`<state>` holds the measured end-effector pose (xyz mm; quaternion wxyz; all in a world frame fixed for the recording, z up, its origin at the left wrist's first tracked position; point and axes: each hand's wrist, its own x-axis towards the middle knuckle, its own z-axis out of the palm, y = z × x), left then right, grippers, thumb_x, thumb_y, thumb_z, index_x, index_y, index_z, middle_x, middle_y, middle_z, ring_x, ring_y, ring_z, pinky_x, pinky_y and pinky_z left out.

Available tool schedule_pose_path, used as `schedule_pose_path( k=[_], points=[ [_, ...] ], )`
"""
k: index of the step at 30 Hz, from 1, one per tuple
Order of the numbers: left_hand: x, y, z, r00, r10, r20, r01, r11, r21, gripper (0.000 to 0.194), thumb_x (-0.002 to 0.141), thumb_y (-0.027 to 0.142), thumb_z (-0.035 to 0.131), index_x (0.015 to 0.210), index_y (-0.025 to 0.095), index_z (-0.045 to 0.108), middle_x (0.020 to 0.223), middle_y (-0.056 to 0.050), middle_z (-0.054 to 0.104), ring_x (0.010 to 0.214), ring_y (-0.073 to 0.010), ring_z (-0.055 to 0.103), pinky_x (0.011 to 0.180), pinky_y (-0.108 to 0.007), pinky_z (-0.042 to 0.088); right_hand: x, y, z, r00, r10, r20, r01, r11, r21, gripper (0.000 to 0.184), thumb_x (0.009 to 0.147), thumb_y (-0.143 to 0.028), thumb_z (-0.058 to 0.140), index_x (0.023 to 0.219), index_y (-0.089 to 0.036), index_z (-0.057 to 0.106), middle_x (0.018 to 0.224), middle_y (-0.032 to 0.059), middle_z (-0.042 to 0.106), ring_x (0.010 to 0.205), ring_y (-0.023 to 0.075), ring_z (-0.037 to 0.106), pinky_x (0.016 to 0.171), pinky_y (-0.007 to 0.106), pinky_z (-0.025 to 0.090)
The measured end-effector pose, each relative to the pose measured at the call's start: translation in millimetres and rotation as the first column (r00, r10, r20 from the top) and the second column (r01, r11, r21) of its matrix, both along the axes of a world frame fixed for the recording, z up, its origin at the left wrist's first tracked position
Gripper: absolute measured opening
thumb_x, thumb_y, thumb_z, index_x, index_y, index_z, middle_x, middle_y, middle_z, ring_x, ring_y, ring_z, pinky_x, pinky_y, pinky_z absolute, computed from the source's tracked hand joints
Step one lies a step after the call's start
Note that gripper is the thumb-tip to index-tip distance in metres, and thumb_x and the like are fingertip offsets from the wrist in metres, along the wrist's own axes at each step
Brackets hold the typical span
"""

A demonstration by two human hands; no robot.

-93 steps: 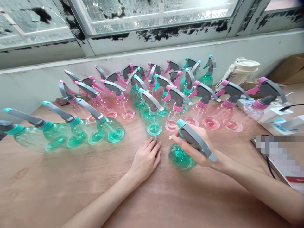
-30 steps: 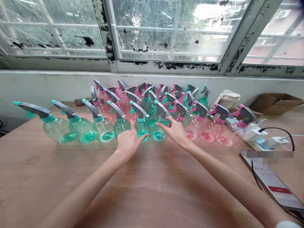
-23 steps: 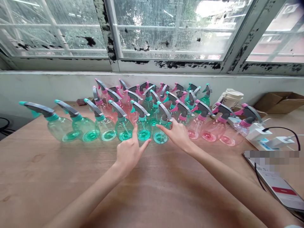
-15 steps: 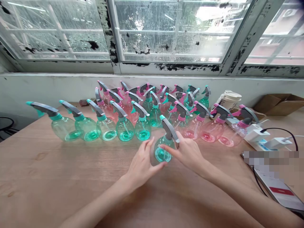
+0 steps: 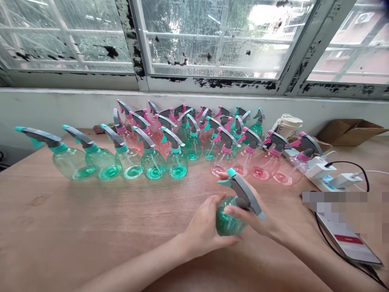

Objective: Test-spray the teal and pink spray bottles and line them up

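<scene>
A teal spray bottle (image 5: 228,219) with a grey trigger head and teal nozzle stands near me on the wooden table (image 5: 91,231), apart from the rows. My left hand (image 5: 204,228) cups the bottle's round body from the left and below. My right hand (image 5: 258,221) wraps around its neck and trigger from the right. Behind it, a row of teal spray bottles (image 5: 152,164) stands at the left and pink spray bottles (image 5: 264,164) at the right, with more rows of both colours behind.
A white lidded cup (image 5: 285,125) and a cardboard box (image 5: 349,132) sit at the back right. A white power strip (image 5: 322,172) with a black cable (image 5: 355,166) and a phone (image 5: 349,239) lie at the right. A window ledge (image 5: 194,101) runs behind the bottles.
Both hands reached to the front teal row, took one teal bottle, and drew it toward me and rightward, leaving a gap in the row.
</scene>
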<state>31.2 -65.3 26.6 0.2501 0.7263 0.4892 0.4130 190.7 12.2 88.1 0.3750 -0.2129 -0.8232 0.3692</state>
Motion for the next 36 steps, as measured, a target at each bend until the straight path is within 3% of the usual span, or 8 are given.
schedule_pose_path(
  k=[4,8,13,17,22,26,31,36],
  points=[
    [-4.2,9.6,-5.9,0.998,-0.042,-0.048,0.046,0.996,0.075,0.104,0.063,0.053,0.086,0.145,0.022,0.031,0.139,-0.016,0.050,0.128,-0.0355,0.049,0.105,-0.050,0.043,-5.2,-1.6,-5.3,0.996,-0.049,-0.078,0.046,0.998,-0.040,0.034,0.090,-0.038,0.062,0.122,-0.030,0.058,0.117,0.0065,0.066,0.096,0.0250,0.068,0.083,0.040,0.059],
    [-26.3,16.6,-6.4,0.956,-0.029,-0.290,0.039,0.999,0.030,0.101,0.063,0.058,0.083,0.144,0.020,0.037,0.142,-0.018,0.050,0.132,-0.0374,0.045,0.110,-0.056,0.035,-11.2,6.2,-4.0,0.990,-0.059,-0.127,0.047,0.994,-0.097,0.032,0.092,-0.031,0.058,0.124,-0.029,0.057,0.118,0.0066,0.066,0.091,0.0230,0.069,0.071,0.036,0.062],
    [-51.9,19.7,-2.2,0.847,0.011,-0.532,-0.028,0.999,-0.024,0.079,0.080,0.055,0.071,0.143,0.017,0.042,0.151,-0.021,0.040,0.141,-0.0349,0.035,0.115,-0.058,0.023,-22.3,29.1,-1.3,0.986,-0.017,-0.166,-0.018,0.979,-0.202,0.036,0.092,-0.021,0.057,0.127,-0.027,0.056,0.133,0.0065,0.059,0.126,0.0242,0.056,0.100,0.041,0.052],
    [-54.8,19.5,-1.0,0.829,0.009,-0.559,-0.031,0.999,-0.030,0.070,0.084,0.048,0.068,0.140,0.012,0.046,0.151,-0.021,0.040,0.142,-0.0330,0.033,0.116,-0.054,0.026,-30.9,45.9,-5.1,0.982,-0.030,-0.187,-0.005,0.983,-0.186,0.033,0.091,-0.017,0.056,0.122,-0.027,0.059,0.129,0.0054,0.062,0.125,0.0220,0.056,0.105,0.040,0.048],
    [-52.6,19.5,-1.2,0.801,0.010,-0.598,-0.037,0.999,-0.034,0.063,0.087,0.043,0.064,0.139,0.012,0.047,0.151,-0.019,0.040,0.143,-0.0306,0.034,0.116,-0.053,0.027,-33.1,54.8,-7.5,0.987,-0.029,-0.160,0.001,0.985,-0.174,0.026,0.091,-0.019,0.057,0.116,-0.025,0.060,0.121,0.0058,0.064,0.113,0.0209,0.063,0.097,0.036,0.052],
    [-53.3,18.9,-0.7,0.780,0.011,-0.626,-0.041,0.999,-0.033,0.062,0.089,0.043,0.063,0.141,0.013,0.045,0.152,-0.018,0.039,0.143,-0.0294,0.032,0.117,-0.052,0.026,-27.5,52.5,-3.5,0.985,-0.117,-0.126,0.103,0.988,-0.113,0.012,0.091,-0.025,0.060,0.102,-0.023,0.062,0.103,0.0046,0.067,0.090,0.0180,0.067,0.078,0.029,0.056],
    [-53.4,19.1,-1.8,0.762,0.022,-0.647,-0.044,0.999,-0.019,0.058,0.091,0.041,0.061,0.140,0.013,0.046,0.152,-0.017,0.040,0.143,-0.0291,0.034,0.117,-0.052,0.029,-22.3,45.4,1.6,0.984,-0.144,-0.103,0.138,0.988,-0.062,0.009,0.092,-0.027,0.058,0.086,-0.022,0.055,0.069,-0.0036,0.056,0.056,0.0099,0.055,0.055,0.022,0.048],
    [-53.3,20.3,-2.1,0.754,0.033,-0.656,-0.044,0.999,0.000,0.056,0.092,0.041,0.060,0.139,0.013,0.047,0.151,-0.017,0.041,0.142,-0.0294,0.035,0.116,-0.052,0.029,-23.3,47.3,4.3,0.992,-0.098,-0.083,0.086,0.987,-0.134,0.008,0.092,-0.031,0.058,0.090,-0.023,0.057,0.077,-0.0015,0.060,0.061,0.0114,0.059,0.058,0.022,0.050]
  ],
)
